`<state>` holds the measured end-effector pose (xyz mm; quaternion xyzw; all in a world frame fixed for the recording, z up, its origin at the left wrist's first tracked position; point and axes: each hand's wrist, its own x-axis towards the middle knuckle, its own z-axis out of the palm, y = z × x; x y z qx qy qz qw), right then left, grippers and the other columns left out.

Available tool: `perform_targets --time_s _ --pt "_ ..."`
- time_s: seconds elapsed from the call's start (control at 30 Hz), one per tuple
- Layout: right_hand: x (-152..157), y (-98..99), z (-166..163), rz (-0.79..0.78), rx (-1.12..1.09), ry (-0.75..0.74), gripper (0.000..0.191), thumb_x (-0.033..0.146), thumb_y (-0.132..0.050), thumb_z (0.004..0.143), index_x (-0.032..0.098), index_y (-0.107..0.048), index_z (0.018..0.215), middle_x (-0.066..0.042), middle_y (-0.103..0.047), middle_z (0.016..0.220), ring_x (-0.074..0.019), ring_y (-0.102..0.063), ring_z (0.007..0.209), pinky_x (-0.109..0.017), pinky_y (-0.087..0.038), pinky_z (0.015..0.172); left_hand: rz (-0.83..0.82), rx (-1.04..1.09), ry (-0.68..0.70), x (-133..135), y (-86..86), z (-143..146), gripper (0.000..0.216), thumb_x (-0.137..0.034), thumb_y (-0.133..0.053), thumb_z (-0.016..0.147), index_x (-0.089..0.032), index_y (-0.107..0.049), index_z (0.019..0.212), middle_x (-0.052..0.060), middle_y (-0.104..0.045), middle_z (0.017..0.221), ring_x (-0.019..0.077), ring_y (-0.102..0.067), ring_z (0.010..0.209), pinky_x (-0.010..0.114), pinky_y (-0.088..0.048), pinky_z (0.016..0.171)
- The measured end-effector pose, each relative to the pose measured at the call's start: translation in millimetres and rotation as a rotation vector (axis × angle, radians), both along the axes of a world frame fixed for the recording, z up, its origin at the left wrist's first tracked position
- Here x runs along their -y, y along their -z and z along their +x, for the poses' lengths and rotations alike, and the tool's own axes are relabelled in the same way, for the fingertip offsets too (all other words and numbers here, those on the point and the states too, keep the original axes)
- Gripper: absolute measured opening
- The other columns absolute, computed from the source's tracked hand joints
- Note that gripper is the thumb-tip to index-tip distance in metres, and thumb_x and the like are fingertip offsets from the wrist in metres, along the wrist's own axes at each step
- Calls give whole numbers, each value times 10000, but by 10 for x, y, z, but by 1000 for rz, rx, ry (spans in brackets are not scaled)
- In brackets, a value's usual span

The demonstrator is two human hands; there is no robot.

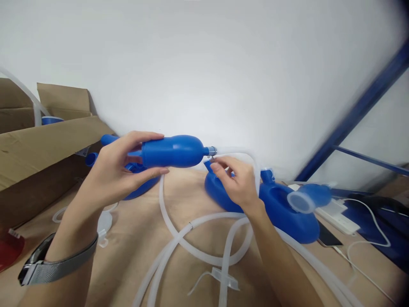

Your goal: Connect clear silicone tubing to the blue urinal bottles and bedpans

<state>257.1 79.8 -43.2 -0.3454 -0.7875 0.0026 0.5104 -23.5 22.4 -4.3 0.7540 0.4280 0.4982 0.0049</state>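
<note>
"Standing at your far left, what is that?"

"An open cardboard box [51, 147], a blue piece [52, 120] and pale tubing [24, 90] showing at its top. Nearer, a watch [65, 266] wraps my wrist, and past it is my left hand [115, 164]."

"Holding what?"

"The blue bottle [175, 151], lying level: fingers over its left end, thumb beneath. Its narrow neck points right."

"And at the neck?"

"A small wire clip [213, 152], where a pale hose [234, 150] meets it. My right hand [238, 179] is just below, thumb and forefinger pinched on the clip. The bottle is between my two hands, above the table [128, 243]."

"Further right?"

"One blue container [219, 192] partly behind my right hand, another container [287, 217] beside it, then a blue cup [315, 195], a phone [327, 233] and a white power strip [340, 217]."
</note>
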Motion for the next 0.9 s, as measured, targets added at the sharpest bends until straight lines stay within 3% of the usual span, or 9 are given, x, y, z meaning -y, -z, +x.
perform_targets --time_s 0.13,0.23,0.33,0.47,0.67,0.8,0.9 --pt "-109 45 -52 -454 -170 -427 536 688 -502 1011 192 -697 957 -82 -766 931 -179 -703 707 -294 -541 577 -26 30 63 -29 27 -3 562 -456 -880 813 -268 -673 1301 15 -711 1215 179 -676 1021 175 -604 776" --pt "-192 112 -73 -547 -316 -659 479 662 -603 976 194 -697 942 -99 -751 1030 -176 -721 728 -264 -489 519 14 48 98 -77 69 -6 565 -456 -892 796 -295 -686 1297 2 -712 1163 151 -670 958 161 -603 751" --pt "-215 171 -91 -537 -451 -796 413 601 -681 955 200 -711 864 -52 -708 864 -152 -674 629 -256 -415 477 50 65 155 -115 100 -10 589 -467 -905 776 -322 -689 1304 3 -717 1182 144 -681 941 172 -617 762" --pt "-172 191 -116 -532 -551 -819 459 584 -754 895 190 -660 681 13 -558 613 -98 -480 451 -262 -299 437 15 28 169 -113 101 -7 617 -457 -902 787 -335 -668 1345 12 -708 1248 155 -691 998 179 -619 801" --pt "-243 192 -116 -501 -715 -762 488 575 -823 825 193 -596 621 26 -539 612 -85 -454 443 -239 -259 406 31 39 95 -82 70 -29 564 -424 -876 827 -254 -672 1325 38 -714 1222 170 -691 998 198 -620 803" --pt "-249 197 -171 -594 -654 -733 416 590 -836 808 193 -715 833 -26 -687 765 -149 -635 639 -246 -430 489 -5 -40 53 -44 36 -49 568 -517 -827 855 -245 -658 1324 54 -707 1249 198 -698 998 238 -627 768" --pt "-125 106 -256 -696 -941 -835 384 577 -745 890 224 -717 1038 -47 -742 964 -193 -717 893 -302 -587 713 56 -184 3 -27 18 -14 508 -527 -739 922 -250 -621 1331 75 -686 1294 238 -697 1057 285 -618 777"
